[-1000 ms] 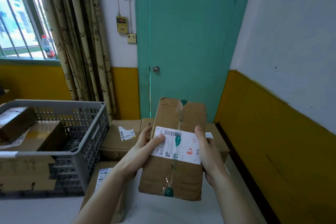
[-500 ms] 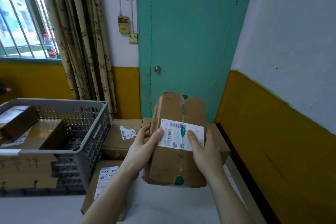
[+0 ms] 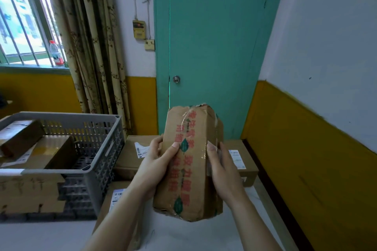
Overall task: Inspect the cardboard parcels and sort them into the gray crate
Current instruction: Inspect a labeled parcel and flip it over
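both hands hold one cardboard parcel [image 3: 190, 161] upright above the white worktop [image 3: 51, 236], near the middle of the view. the left hand [image 3: 157, 166] grips its left edge with the thumb laid across the front face; the right hand [image 3: 223, 169] clasps the right edge, thumb on the front and fingers wrapped round behind. the face turned to the camera is a narrow one, sealed with clear tape printed in red characters and green leaf marks, and the top edge is ragged. the gray crate [image 3: 95, 155] stands to the left on the worktop, with two brown boxes [image 3: 40, 149] inside it. more labelled parcels [image 3: 130, 155] lie flat on the worktop behind and beneath the held one, between the crate and the yellow wall on the right.
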Demonstrator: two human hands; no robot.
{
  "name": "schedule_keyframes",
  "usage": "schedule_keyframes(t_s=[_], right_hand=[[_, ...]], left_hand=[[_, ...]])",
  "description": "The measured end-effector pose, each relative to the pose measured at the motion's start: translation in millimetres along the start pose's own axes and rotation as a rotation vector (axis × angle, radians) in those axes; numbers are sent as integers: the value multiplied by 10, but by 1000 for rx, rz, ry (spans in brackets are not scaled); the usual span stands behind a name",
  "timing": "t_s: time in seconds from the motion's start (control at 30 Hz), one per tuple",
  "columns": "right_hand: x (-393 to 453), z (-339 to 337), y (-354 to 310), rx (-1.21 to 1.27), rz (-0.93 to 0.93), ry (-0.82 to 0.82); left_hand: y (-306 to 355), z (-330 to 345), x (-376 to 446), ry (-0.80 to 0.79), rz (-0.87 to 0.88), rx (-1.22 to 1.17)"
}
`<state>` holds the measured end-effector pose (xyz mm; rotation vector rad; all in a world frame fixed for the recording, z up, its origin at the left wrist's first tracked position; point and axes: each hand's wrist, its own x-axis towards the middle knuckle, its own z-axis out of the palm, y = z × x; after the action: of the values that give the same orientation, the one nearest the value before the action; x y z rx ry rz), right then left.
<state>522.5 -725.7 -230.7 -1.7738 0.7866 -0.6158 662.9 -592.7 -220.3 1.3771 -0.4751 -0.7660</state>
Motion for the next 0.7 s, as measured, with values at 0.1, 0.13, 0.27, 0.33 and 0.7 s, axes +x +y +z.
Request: schedule_keyframes(t_s=[0.1,0.13,0.27,0.33,0.7], right_hand=[[11,17,-55,33,22,-9],[6,17,-70,28,25,1],[-8,39,-120,45,-5,64],[-5,50,-130,101,7,73],[57,69,-70,145,-1,1]], left_hand=[[11,16,-20,-31,-31,-60],[18,23,-33,-18,-26,-63],[51,63,-68,20,5,63],[80,95,-64,18,29,131],[110,152,-31,32,55,253]])
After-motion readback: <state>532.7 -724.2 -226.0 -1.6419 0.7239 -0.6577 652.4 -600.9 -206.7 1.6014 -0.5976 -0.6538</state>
